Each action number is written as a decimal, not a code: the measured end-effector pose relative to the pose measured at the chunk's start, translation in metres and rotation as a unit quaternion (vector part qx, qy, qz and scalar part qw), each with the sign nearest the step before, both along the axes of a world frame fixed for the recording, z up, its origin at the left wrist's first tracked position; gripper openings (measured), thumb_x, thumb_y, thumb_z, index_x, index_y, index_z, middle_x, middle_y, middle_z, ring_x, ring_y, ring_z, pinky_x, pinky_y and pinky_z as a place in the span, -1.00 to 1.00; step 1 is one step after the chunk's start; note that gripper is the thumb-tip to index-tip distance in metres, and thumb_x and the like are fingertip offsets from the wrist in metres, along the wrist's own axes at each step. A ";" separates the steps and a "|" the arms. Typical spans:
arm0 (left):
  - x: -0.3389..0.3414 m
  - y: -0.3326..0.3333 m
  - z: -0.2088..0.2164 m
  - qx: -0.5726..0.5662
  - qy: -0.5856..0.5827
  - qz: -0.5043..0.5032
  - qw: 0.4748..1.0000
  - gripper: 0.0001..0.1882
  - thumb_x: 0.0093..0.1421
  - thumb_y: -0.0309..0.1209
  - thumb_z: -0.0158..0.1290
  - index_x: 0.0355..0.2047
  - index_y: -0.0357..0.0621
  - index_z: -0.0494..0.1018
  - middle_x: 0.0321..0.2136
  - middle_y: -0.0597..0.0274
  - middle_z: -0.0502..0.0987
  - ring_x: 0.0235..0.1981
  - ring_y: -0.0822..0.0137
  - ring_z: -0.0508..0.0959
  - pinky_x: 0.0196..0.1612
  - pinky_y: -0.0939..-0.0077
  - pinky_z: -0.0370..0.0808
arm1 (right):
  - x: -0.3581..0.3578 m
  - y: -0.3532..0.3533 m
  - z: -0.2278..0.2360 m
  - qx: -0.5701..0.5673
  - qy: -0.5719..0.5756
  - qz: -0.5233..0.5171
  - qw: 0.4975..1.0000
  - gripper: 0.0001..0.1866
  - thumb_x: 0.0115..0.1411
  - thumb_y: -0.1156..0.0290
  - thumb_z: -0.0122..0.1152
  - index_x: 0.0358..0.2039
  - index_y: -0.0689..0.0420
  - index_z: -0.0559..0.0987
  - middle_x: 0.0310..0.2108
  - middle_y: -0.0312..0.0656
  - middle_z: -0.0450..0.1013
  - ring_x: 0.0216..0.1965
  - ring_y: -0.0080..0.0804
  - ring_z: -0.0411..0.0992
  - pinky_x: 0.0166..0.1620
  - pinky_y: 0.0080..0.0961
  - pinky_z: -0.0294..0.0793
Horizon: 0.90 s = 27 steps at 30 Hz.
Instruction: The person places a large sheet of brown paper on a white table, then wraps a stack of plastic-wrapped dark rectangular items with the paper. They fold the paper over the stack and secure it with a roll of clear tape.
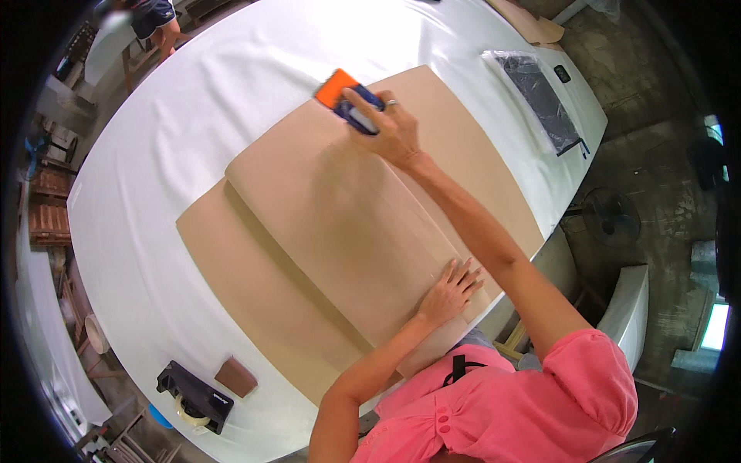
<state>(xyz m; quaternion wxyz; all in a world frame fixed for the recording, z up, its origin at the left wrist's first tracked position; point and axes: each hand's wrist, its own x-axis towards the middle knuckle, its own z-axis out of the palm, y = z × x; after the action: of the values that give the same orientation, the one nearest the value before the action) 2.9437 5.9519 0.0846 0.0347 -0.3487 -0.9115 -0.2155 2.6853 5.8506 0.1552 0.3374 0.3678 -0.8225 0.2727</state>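
A brown paper sheet (pixel 340 224) lies folded over on the white-covered table (pixel 131 255), the fold running along its right part with more brown paper under it. At the far edge of the upper layer, my right hand (pixel 392 127) is closed around a flat orange-and-blue tool (pixel 337 89); it looks like a scraper, though its exact kind is unclear. My left hand (pixel 451 293) rests flat near the close end of the paper, fingers spread, holding nothing. The far hand and tool are slightly blurred.
A black tape dispenser (pixel 197 397) and a small brown block (pixel 236 376) sit at the near left. Toward the far right are a plastic-wrapped dark item (pixel 536 100) and a small black object (pixel 562 73). A fan (pixel 610 216) stands beyond the right edge; another person (pixel 158 27) is far left.
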 end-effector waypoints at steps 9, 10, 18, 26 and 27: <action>0.050 0.017 0.000 0.081 -0.001 -0.080 0.993 -0.43 0.13 -0.26 -0.03 0.19 0.04 0.22 0.26 0.26 0.12 0.30 0.10 0.05 0.21 -0.27 0.01 | -0.006 0.151 -0.051 0.287 -0.103 -0.044 0.951 -0.40 0.03 0.38 0.21 0.13 -0.25 0.36 0.01 0.03 0.28 0.07 -0.15 0.25 0.05 -0.27 0.29; 0.025 -0.002 0.003 0.038 0.061 -0.058 0.996 -0.43 0.11 -0.31 -0.04 0.18 -0.04 0.22 0.24 0.18 0.16 0.28 0.07 0.09 0.18 -0.33 0.02 | 0.006 0.171 -0.058 0.288 -0.086 -0.027 0.953 -0.39 0.03 0.44 0.19 0.14 -0.22 0.35 0.07 0.04 0.25 0.15 -0.13 0.20 0.10 -0.26 0.26; -0.084 -0.003 0.000 -0.016 0.026 0.029 0.999 -0.57 0.29 -0.16 -0.23 0.12 0.05 0.33 0.19 0.39 0.26 0.30 0.09 0.04 0.25 -0.21 -0.10 | 0.222 0.369 -0.040 0.161 -0.551 0.023 0.818 -0.12 -0.08 0.56 0.17 0.30 -0.07 0.08 0.34 -0.22 -0.06 0.35 -0.06 -0.18 0.35 -0.04 -0.31; -0.069 0.031 0.001 -0.067 -0.030 -0.008 0.997 -0.62 0.32 -0.12 -0.31 0.00 0.31 0.46 0.12 0.62 0.34 0.30 0.26 0.06 0.32 0.02 -0.23 | 0.286 0.342 -0.093 0.182 -0.345 -0.118 0.913 -0.07 -0.10 0.47 0.22 0.31 0.00 0.03 0.32 -0.28 0.01 0.35 -0.24 -0.12 0.33 0.05 -0.24; -0.070 0.031 0.002 -0.067 -0.036 -0.010 0.997 -0.62 0.32 -0.12 -0.31 0.00 0.31 0.46 0.12 0.64 0.34 0.30 0.27 0.06 0.32 0.04 -0.22 | 0.284 0.337 -0.096 0.189 -0.318 -0.124 0.921 -0.13 -0.06 0.49 0.16 0.29 0.04 0.05 0.31 -0.27 0.03 0.35 -0.26 -0.10 0.33 0.02 -0.23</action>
<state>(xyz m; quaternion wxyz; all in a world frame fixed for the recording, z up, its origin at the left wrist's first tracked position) 2.8736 5.9826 0.0861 -0.0239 -0.3519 -0.9209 -0.1662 2.9696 6.1872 0.0588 0.0135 0.2140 -0.9616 0.1711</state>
